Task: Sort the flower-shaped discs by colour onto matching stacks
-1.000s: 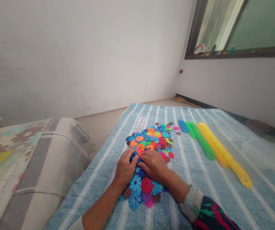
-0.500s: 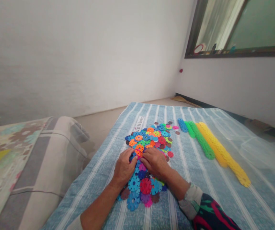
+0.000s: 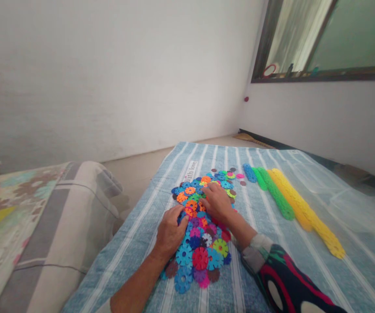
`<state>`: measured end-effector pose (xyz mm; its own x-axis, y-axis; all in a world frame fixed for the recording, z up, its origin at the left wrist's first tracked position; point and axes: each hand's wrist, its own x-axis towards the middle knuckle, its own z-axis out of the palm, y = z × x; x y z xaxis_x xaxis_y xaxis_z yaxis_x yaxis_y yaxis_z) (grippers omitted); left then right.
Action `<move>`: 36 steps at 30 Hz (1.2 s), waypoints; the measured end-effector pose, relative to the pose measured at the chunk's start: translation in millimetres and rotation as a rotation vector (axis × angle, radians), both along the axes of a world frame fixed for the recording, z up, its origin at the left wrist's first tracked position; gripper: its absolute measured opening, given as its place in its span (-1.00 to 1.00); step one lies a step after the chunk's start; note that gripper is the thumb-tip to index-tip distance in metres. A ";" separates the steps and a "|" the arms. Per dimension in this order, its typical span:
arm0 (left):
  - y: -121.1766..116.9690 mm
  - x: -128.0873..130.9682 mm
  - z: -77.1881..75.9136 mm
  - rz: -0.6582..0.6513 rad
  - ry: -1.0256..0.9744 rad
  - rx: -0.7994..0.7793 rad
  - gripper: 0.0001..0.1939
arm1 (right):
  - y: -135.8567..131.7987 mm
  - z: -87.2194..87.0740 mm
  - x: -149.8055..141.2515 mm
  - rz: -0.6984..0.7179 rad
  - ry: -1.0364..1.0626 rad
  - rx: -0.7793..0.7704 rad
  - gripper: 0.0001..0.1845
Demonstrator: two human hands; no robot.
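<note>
A heap of plastic snowflake discs [image 3: 200, 258] in many colours lies on the striped cloth [image 3: 148, 217]. At the heap's left edge, my left hand [image 3: 170, 229] is closed, its thumb and fingers around an orange disc [image 3: 189, 212]. My right hand [image 3: 218, 201] reaches over the heap's far right part, fingers apart and bent down among the discs. Its palm hides some of them. Orange discs [image 3: 182, 197] lie just beyond my left fingertips.
Right of the heap lie joined rows of discs: a short blue row [image 3: 249, 172], green rows [image 3: 277, 195] and yellow rows [image 3: 311, 217]. A clear plastic bag [image 3: 353, 206] rests at the right. A covered surface [image 3: 66, 226] stands left, beyond a gap.
My right hand has moved away from my left hand, farther out and to the right over the heap. My left hand stays nearly in place with the orange disc.
</note>
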<state>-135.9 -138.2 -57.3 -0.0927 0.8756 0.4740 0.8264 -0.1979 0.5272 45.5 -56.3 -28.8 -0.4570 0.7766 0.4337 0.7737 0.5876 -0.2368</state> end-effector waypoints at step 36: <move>2.2 -5.2 -1.6 0.005 0.017 0.014 -0.66 | -1.8 6.4 -12.9 0.069 -0.187 -0.156 -0.62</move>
